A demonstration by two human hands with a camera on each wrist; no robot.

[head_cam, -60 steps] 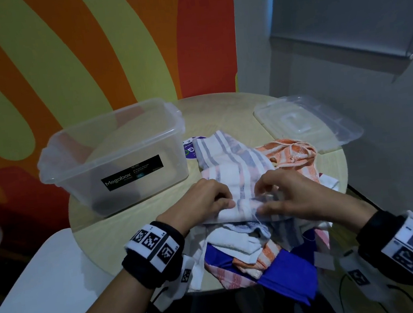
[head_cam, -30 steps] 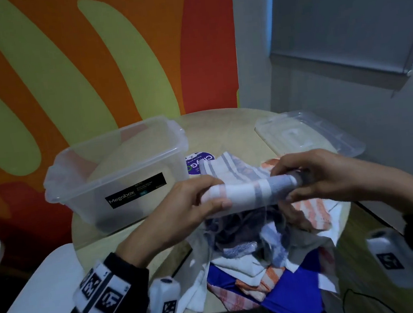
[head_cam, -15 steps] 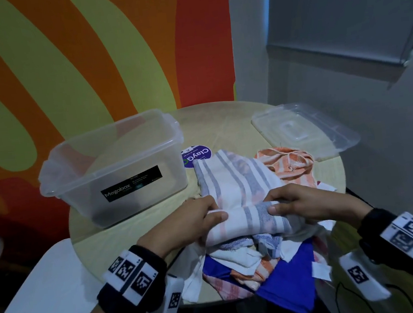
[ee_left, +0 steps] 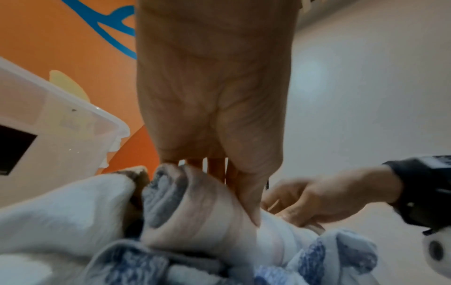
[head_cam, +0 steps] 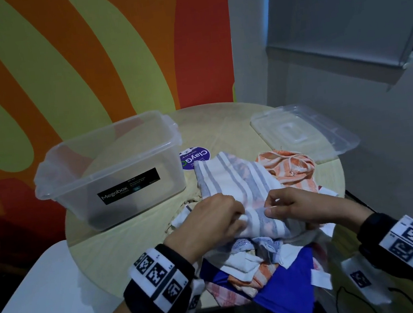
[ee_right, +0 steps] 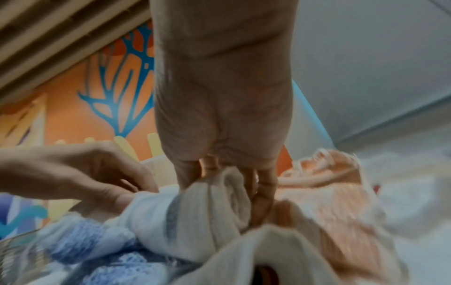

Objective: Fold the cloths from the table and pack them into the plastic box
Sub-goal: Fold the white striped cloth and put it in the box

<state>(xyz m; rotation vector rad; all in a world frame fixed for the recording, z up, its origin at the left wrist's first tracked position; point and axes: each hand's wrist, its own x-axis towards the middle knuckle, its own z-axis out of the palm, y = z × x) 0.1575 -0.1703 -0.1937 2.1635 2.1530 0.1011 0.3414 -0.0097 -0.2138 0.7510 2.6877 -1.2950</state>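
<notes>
a round light wood table stands by a wall painted in orange, red and green. on it sits the clear plastic box, on the left side, with a black label on its front. its lid is off and lies flat at the far right of the table. the box looks empty, with no cloth in it, so the packing has not started yet.

the striped cloth, white with grey and pale red stripes, lies in the middle of the table on top of the pile of cloths. the left hand has its fingers curled round the near rolled edge of that cloth, and the wrist view shows the thumb pressing down on it. the right hand pinches the same edge just beside it. so this looks like the first fold, only part done.

an orange striped cloth lies crumpled just behind, near the lid. blue, white and orange ones hang over the near edge. all of these are unfolded, so most of the job is left. a purple round sticker sits between the box and the cloths.
</notes>
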